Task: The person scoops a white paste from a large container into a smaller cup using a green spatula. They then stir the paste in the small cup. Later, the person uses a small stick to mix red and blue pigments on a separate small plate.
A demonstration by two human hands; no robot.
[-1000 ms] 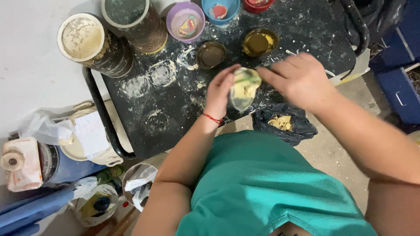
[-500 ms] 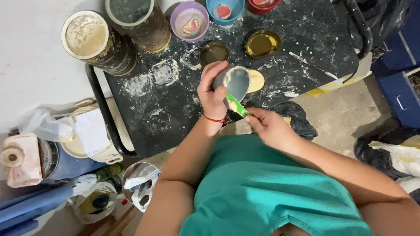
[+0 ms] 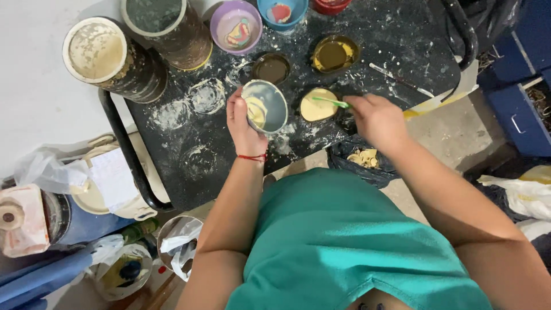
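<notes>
Two hands busy, left hand (image 3: pixel 244 123) gripping small bowl (image 3: pixel 265 106), right hand (image 3: pixel 376 120) pinching green stick (image 3: pixel 330 102)

Purple bowl (image 3: pixel 236 26), blue bowl (image 3: pixel 281 11), green stick (image 3: pixel 331 103), white-speckled black table (image 3: pixel 402 34)

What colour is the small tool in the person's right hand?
Green tool, held by the right hand; seen in the head view.

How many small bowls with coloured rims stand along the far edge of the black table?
3: a purple bowl, a blue bowl to its right, and a red bowl cut off by the picture's top edge. More may lie out of view.
</notes>
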